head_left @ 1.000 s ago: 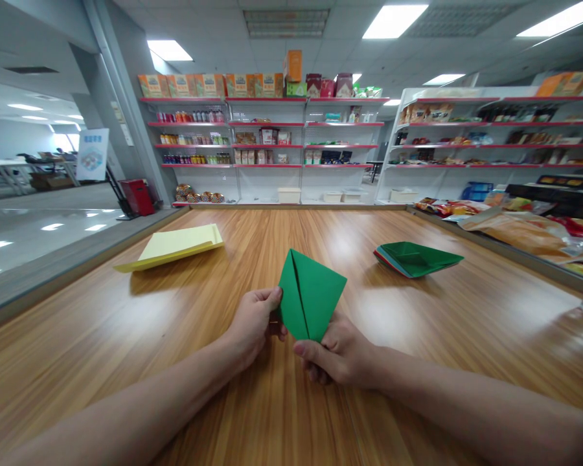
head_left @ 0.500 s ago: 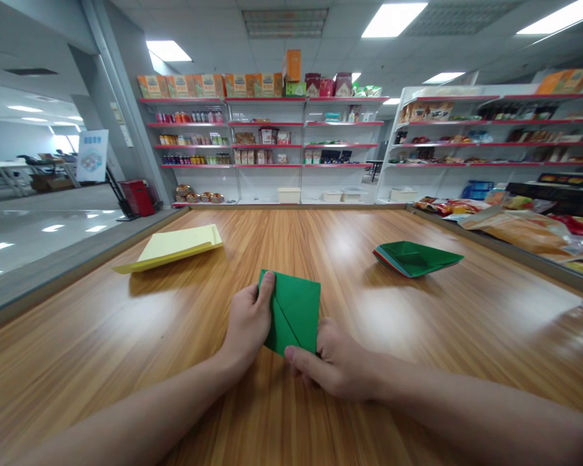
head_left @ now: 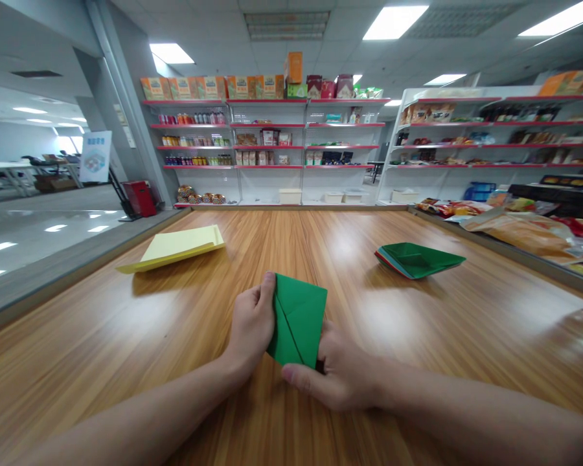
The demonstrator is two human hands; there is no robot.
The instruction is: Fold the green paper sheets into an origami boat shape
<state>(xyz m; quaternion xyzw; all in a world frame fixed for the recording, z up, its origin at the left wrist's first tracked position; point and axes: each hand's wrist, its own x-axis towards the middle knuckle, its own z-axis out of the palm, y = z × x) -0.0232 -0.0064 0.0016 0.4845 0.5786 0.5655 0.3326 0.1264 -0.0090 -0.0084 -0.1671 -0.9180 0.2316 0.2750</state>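
A folded green sheet of paper (head_left: 298, 320), roughly square with a diagonal seam across its face, is held up above the wooden table between both hands. My left hand (head_left: 253, 318) grips its left edge, thumb at the upper left corner and fingers behind. At the lower right, my right hand (head_left: 337, 366) is closed on the paper, its thumb along the bottom edge and its other fingers partly hidden behind. Farther off on the right lies a stack of folded papers (head_left: 418, 260), green on top with red and light blue edges below.
A pad of yellow paper (head_left: 177, 248) lies at the left of the wooden table (head_left: 291, 236). Bagged snacks (head_left: 534, 233) fill the right side beyond the table's raised edge. Stocked shelves (head_left: 267, 123) stand behind, and a red box (head_left: 140, 198) sits on the floor at left.
The folded green paper has tilted slightly clockwise and shifted a little to the right. My right thumb has slid down to its bottom edge. Both hands keep hold of it.
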